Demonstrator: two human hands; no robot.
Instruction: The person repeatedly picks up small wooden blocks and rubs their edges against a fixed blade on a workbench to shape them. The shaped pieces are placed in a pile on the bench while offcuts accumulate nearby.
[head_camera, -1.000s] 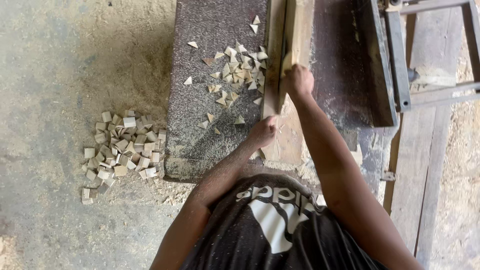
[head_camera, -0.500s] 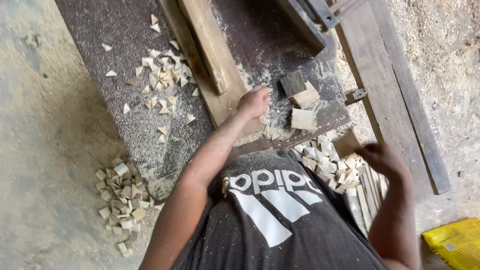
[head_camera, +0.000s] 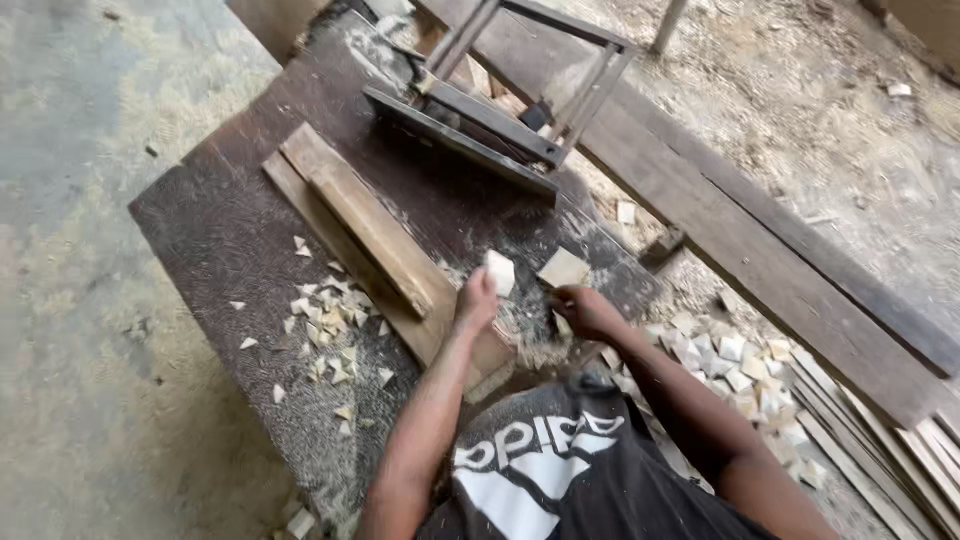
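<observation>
My left hand (head_camera: 477, 302) is at the near end of a long wooden plank (head_camera: 365, 228) on a dark, sawdust-covered bench (head_camera: 215, 225). It is shut on a small pale wood block (head_camera: 499, 272) held upright. My right hand (head_camera: 588, 312) is curled at the bench edge. Its fingertips reach the near edge of a flat square wood block (head_camera: 563, 268) lying on the bench. Whether it grips that block is unclear.
Small wedge-shaped offcuts (head_camera: 328, 322) are scattered on the bench left of the plank. A dark metal frame (head_camera: 490, 125) stands at the bench's far end. Cut blocks (head_camera: 735, 362) are piled on the floor at right, beside long dark boards (head_camera: 800, 265).
My right hand came up from the floor pile of blocks to the bench edge. My left hand now holds a block raised off the bench. The view swung round.
</observation>
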